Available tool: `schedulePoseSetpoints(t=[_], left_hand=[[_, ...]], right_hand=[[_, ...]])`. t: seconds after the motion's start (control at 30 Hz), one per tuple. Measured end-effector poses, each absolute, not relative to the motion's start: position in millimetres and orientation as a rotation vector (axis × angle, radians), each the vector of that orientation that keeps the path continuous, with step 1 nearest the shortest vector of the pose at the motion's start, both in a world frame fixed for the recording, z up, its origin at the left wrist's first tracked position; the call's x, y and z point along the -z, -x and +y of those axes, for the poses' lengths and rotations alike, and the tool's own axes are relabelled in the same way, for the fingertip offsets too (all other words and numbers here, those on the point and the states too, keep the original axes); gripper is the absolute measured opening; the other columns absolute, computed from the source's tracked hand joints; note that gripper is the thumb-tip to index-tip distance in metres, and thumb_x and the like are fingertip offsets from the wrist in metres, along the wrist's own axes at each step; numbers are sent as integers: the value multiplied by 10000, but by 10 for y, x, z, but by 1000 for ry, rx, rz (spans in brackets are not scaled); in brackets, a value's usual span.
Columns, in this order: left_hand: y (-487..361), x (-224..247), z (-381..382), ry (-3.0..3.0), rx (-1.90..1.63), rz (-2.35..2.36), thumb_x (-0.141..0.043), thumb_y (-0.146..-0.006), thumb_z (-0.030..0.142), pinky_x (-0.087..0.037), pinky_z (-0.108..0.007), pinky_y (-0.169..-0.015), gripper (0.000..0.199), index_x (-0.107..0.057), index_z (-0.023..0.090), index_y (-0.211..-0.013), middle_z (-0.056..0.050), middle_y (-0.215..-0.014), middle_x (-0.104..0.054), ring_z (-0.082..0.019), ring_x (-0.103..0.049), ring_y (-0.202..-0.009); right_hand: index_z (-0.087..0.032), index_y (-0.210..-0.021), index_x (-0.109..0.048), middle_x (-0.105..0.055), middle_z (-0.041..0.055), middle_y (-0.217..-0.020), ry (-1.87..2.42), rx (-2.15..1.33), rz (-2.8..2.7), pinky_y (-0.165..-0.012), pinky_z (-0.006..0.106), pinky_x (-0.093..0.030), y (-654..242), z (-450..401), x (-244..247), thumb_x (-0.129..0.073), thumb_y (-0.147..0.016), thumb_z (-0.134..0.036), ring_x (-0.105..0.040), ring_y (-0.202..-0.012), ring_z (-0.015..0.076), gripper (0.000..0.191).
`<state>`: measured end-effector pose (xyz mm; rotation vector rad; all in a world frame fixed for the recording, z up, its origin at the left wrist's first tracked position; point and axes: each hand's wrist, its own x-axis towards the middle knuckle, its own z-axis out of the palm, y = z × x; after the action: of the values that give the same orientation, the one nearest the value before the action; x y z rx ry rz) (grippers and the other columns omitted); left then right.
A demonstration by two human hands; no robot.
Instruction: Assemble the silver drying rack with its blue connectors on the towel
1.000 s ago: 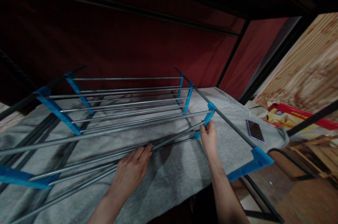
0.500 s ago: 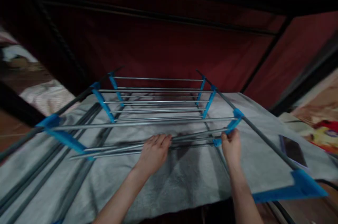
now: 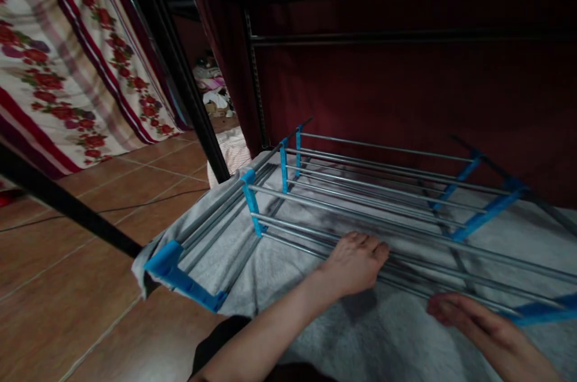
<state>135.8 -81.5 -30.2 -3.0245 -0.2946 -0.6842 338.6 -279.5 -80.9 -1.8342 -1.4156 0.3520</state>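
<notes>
A rack of thin grey metal rods and blue plastic brackets lies on a grey cloth (image 3: 288,286). My left hand (image 3: 356,262) is closed over a lower metal rod (image 3: 297,230) at the near part of the rack, its palm down and its fingertips hidden. The rods beside it run left to a blue bracket (image 3: 253,209). My right hand (image 3: 478,319) is beside the lower rods, fingers stretched loosely leftward with nothing visible in them. Just beyond it on the right is another blue bracket (image 3: 547,310).
A blue end piece (image 3: 180,277) stands at the cloth's left corner. Black frame posts (image 3: 189,81) rise at the left, with a dark red curtain (image 3: 383,87) behind. Tiled floor (image 3: 103,268) and a floral cloth (image 3: 90,69) show at the left.
The view has swung left. My right hand has come off the right blue bracket. My left hand stays on the rods; the slanting rod's free left end now appears lined up at the left bracket.
</notes>
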Motion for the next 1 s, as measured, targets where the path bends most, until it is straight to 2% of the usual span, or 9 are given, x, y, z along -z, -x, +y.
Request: schedulePoseSetpoints(t=[0.13,0.23,0.37,0.5,0.7,0.77,0.87,0.93,1.0], left_hand=[[-1347,276,-826,3016,707,-268,-495,-902,174,-483,-356,-761,239,-585,146,-1121,-85,-933,-651,-211,-617,-848],[-1349,295,-809,3008,738,-244,-500,-910,182,-470,-345,-750,231,-586,143,-1121,-68,-909,-652,-202,-618,-823],[-1353,310,-758,2989,792,-210,-465,-964,255,-442,-337,-749,216,-597,159,-1106,-48,-860,-637,-185,-611,-800],[-1177,277,-702,2940,1049,-291,-421,-993,402,-418,-352,-790,302,-629,191,-1050,-52,-846,-634,-180,-592,-827],[-484,339,-366,2386,2063,-1149,-414,-984,310,-389,-340,-703,319,-502,215,-693,-6,-681,-507,-168,-498,-705],[-267,370,-148,2022,2416,-1427,-391,-990,361,-397,-312,-686,333,-471,220,-700,10,-684,-461,-158,-478,-691],[-40,422,174,1645,2641,-1671,-420,-965,455,-434,-293,-774,309,-529,215,-803,1,-793,-521,-159,-523,-795],[40,472,344,1637,2730,-1774,-437,-933,534,-452,-291,-811,367,-577,201,-869,-17,-860,-580,-166,-563,-859],[71,530,477,1833,2881,-1871,-392,-906,638,-473,-286,-719,513,-609,176,-854,-30,-788,-612,-167,-592,-758]], right_hand=[[-283,-1152,-649,-686,54,-1182,1787,180,-1478,-918,385,-553,-3035,-2479,625,-518,-933,-457,-660,-1074,253,309],[-241,-1285,-567,-647,87,-1235,1838,491,-1676,-1038,486,-432,-3053,-2319,664,-458,-965,-419,-601,-1149,287,382],[-240,-1323,-556,-690,73,-1085,1905,701,-1863,-905,433,-449,-3221,-2233,759,-388,-984,-308,-636,-943,252,385],[-257,-1356,-537,-685,56,-1064,1874,728,-1927,-814,372,-449,-3364,-2228,813,-385,-966,-254,-632,-893,218,418],[-278,-1365,-531,-681,34,-1005,1816,804,-1942,-770,358,-437,-3426,-2214,859,-412,-964,-289,-624,-846,203,418],[-273,-1371,-526,-678,35,-1018,1822,780,-1943,-778,359,-437,-3424,-2219,871,-407,-967,-284,-622,-858,204,421],[-267,-1374,-520,-674,38,-1036,1831,742,-1925,-807,375,-442,-3409,-2227,893,-398,-977,-296,-620,-880,216,417],[-264,-1367,-524,-674,46,-1048,1859,717,-1892,-837,399,-444,-3388,-2230,905,-384,-985,-317,-620,-904,236,410],[-264,-1358,-531,-678,53,-1053,1886,695,-1859,-859,423,-446,-3366,-2234,906,-371,-990,-337,-622,-926,256,408]])
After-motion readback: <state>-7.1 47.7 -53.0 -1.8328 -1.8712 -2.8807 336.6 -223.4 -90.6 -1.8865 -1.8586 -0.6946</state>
